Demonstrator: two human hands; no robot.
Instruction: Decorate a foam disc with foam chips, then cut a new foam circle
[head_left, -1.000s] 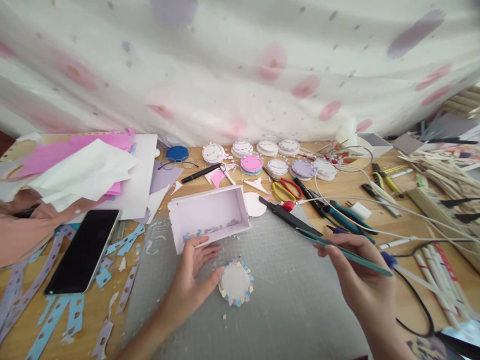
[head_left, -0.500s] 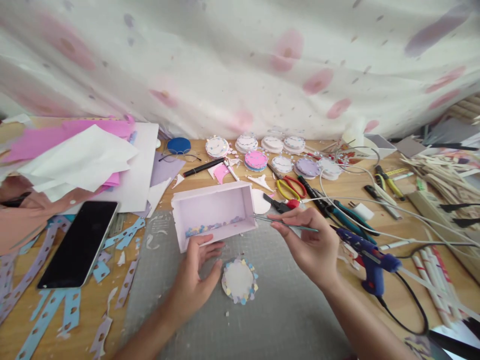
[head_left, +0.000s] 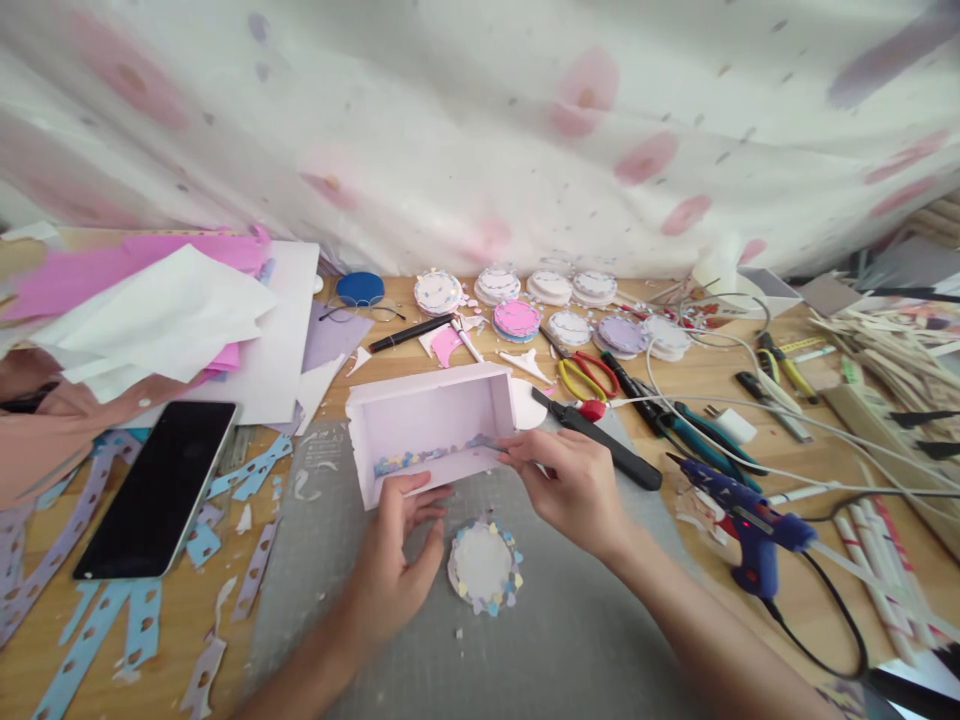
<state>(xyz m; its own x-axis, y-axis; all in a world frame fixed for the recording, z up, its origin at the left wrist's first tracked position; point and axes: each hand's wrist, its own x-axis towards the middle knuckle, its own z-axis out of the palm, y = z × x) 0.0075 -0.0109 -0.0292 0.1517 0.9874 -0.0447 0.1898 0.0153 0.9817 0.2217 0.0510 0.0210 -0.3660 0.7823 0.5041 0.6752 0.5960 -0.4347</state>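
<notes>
A pale lilac paper box (head_left: 431, 385) is tilted with its open side towards me, and small blue, yellow and purple paper pieces (head_left: 420, 458) lie along its lower wall. My left hand (head_left: 405, 560) holds the box at its lower front edge, the fingers partly hidden beneath it. Pinched in my right hand (head_left: 574, 485) are slim metal tweezers (head_left: 491, 444), mostly covered by the fingers, their tips inside the box's right end. Just below the box, a white paper disc (head_left: 484, 568) ringed with small coloured paper pieces lies on the grey cutting mat (head_left: 570, 640).
Several decorated discs (head_left: 516, 320) line the back of the table. On the right are a craft knife (head_left: 622, 455), pliers (head_left: 701, 440), a blue glue gun (head_left: 750, 520) and trailing cables. A phone (head_left: 157, 490), punched paper strips (head_left: 82, 650) and stacked paper (head_left: 157, 310) occupy the left.
My right hand has moved left to the box's right end, bringing the tweezer tips inside. This uncovers the craft knife's handle. My left hand and the box look nearly unchanged.
</notes>
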